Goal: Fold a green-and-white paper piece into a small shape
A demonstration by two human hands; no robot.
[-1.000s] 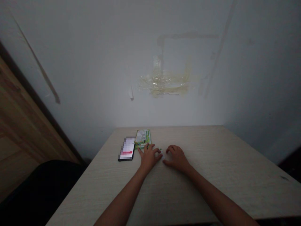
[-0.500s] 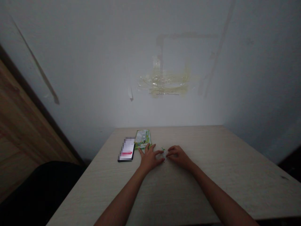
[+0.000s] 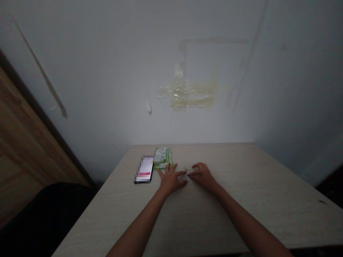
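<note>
A small white piece with green on its upper end lies on the table between my two hands; its exact kind is too small to make out. My left hand rests with fingers spread, its index fingertip and thumb tip at the left edge of this piece. From the other side, my right hand has its thumb and index finger closed together on the piece's right edge. Behind the left fingertips lie green-and-white printed packets, overlapping each other.
A phone with a lit, blurred screen lies left of the packets. The pale wooden table ends at a grey wall with clear tape stuck on it. At left are a wooden panel and a dark object.
My right hand has shifted slightly to the left and up, its fingertips closer to my left index finger over the small piece. The left hand has hardly moved.
</note>
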